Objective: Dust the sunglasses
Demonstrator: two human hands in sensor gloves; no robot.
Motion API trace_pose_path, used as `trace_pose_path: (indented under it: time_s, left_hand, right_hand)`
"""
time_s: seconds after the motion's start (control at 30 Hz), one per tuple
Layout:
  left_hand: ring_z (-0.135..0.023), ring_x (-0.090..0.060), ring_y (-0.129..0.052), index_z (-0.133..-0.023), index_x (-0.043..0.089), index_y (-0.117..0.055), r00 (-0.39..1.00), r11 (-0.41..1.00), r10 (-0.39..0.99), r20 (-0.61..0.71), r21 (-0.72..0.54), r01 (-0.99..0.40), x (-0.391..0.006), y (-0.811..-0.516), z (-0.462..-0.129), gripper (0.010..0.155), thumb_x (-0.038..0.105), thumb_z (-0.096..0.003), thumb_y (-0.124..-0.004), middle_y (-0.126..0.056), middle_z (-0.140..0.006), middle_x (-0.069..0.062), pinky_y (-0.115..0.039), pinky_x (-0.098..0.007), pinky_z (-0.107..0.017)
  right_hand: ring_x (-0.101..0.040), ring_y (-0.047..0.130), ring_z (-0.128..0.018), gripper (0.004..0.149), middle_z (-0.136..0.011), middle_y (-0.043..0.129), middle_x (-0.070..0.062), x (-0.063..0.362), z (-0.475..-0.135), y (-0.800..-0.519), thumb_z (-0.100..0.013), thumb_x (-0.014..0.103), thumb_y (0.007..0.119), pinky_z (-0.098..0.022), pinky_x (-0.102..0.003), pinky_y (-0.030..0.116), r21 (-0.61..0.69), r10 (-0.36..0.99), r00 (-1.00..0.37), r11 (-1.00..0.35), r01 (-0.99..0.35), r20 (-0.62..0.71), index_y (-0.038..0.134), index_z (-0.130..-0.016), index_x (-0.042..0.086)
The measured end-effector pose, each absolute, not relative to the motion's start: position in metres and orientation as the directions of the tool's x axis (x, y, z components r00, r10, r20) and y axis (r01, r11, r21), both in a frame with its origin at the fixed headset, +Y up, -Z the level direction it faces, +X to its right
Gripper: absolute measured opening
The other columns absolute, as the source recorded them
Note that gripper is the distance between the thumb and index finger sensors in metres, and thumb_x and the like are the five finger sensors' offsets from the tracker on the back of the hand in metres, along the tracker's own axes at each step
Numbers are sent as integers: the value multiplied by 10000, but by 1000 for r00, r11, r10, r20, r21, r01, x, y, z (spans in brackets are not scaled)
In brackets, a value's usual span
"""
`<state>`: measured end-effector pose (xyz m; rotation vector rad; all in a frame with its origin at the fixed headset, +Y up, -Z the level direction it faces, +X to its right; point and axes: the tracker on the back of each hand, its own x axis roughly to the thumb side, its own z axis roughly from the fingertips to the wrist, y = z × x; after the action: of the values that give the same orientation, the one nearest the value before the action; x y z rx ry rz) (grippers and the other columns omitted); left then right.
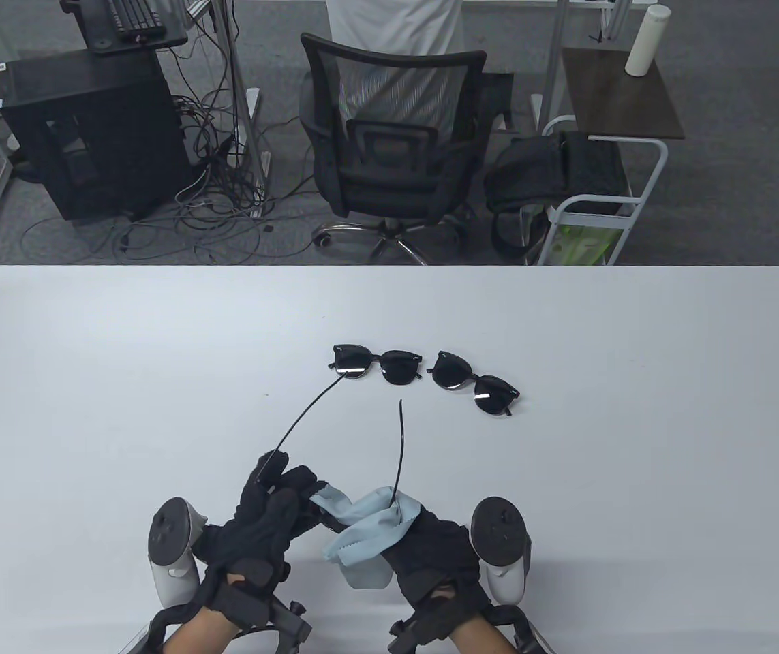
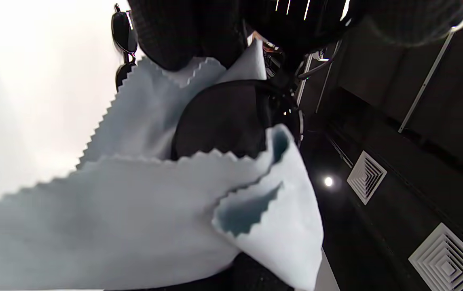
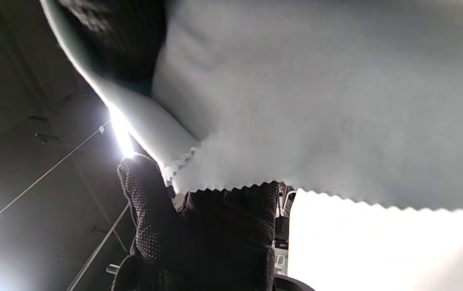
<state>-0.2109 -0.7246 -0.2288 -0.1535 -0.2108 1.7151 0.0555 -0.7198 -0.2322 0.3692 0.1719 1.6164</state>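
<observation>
Two black sunglasses lie on the white table: one pair at the middle, another just right of it. A third pair is held between my hands above the table's near part; its thin temples stick out away from me. Its dark lens shows in the left wrist view, wrapped by a light blue cloth. My left hand grips this pair at its left side. My right hand holds the cloth around the lens. The frame is mostly hidden by cloth and gloves.
Beyond the table's far edge stand an office chair, a black computer case with loose cables, and a white cart. The lying sunglasses also show in the left wrist view.
</observation>
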Motion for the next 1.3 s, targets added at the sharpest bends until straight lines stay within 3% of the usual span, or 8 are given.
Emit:
trace_pose_path:
  time_s: [0.27, 0.57, 0.77, 1.0, 1.13, 1.3]
  left_hand:
    - [-832, -151, -934, -1069, 146, -263, -74, -59, 994, 85, -163, -985, -212, -715, -225, 944, 669, -434, -726, -645, -1010, -83, -851, -340, -620]
    - [-784, -166, -980, -1084, 163, -317, -90, -74, 994, 60, -237, -969, -209, -717, -226, 937, 657, -421, -758, -678, -995, -102, -884, -339, -571]
    - [-777, -185, -981, -1072, 122, -298, -107, -86, 993, 59, -285, -955, -206, -717, -226, 919, 625, -442, -740, -606, -1008, -133, -904, -333, -538]
    - [-851, -239, -915, -1064, 131, -168, -185, -165, 982, 35, -311, -936, -204, -719, -225, 916, 565, -480, -723, -452, -1061, -155, -884, -351, -571]
    - [-865, -226, -907, -1065, 147, -162, -213, -191, 976, 51, -275, -942, -209, -718, -226, 916, 573, -479, -723, -442, -1067, -135, -877, -345, -585]
    - [-882, -210, -894, -1062, 152, -140, -227, -203, 972, 64, -262, -943, -209, -719, -226, 916, 579, -485, -710, -423, -1074, -127, -869, -336, -604]
  right_hand:
    - [-207, 898, -748, 434, -722, 945, 57, 69, -237, -719, -496, 473, 751, -623, -402, 729, 270, 997, 17, -5, -963, 80, 719, -812, 177]
    - [-193, 936, -708, 408, -678, 973, 65, 115, -251, -724, -523, 451, 721, -607, -391, 758, 133, 938, 343, 347, -929, -47, 739, -795, 148]
    - [-182, 941, -707, 418, -677, 975, 72, 119, -253, -731, -534, 470, 685, -612, -385, 759, 120, 886, 449, 461, -879, -115, 739, -801, 152]
    - [-205, 928, -711, 452, -695, 964, 60, 95, -252, -734, -511, 493, 724, -609, -404, 745, 255, 935, 327, 353, -900, -139, 730, -811, 154]
    - [-216, 923, -710, 450, -699, 961, 50, 79, -249, -730, -496, 474, 748, -603, -414, 740, 324, 988, 141, 152, -934, -57, 729, -810, 153]
    - [-212, 895, -741, 465, -718, 948, 59, 64, -241, -727, -486, 481, 769, -617, -420, 725, 365, 999, 41, 32, -931, 17, 716, -821, 162]
